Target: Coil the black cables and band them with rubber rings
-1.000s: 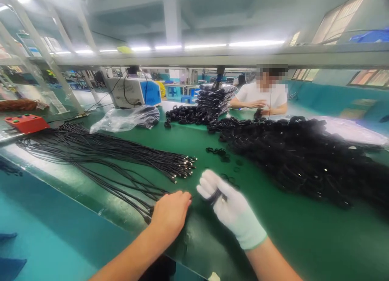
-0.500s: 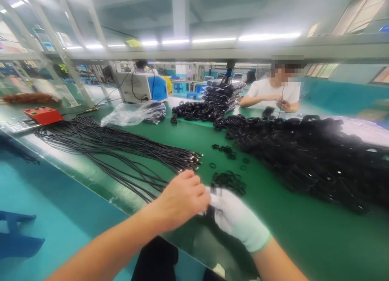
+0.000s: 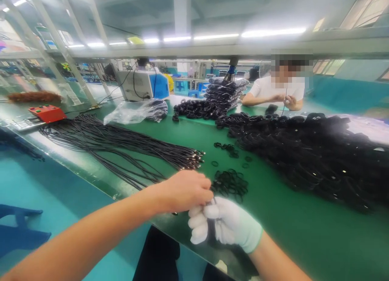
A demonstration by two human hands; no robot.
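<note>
Left hand (image 3: 189, 189) was brought to right hand (image 3: 227, 222), dark piece (image 3: 210, 228) gripped there; left grip unclear; during joint handling, steadiness seemingly needed.

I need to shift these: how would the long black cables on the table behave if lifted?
The long black cables would probably sag, since they lie in loose curves. They might tangle or trail apart, as several cross and spread.

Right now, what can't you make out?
Head view:
- anything in the left hand: hidden by its back
- full shape of the black piece: covered by the gloved right hand
- rest of the black pile: cropped by the right edge
- red box: any markings, too small
</note>
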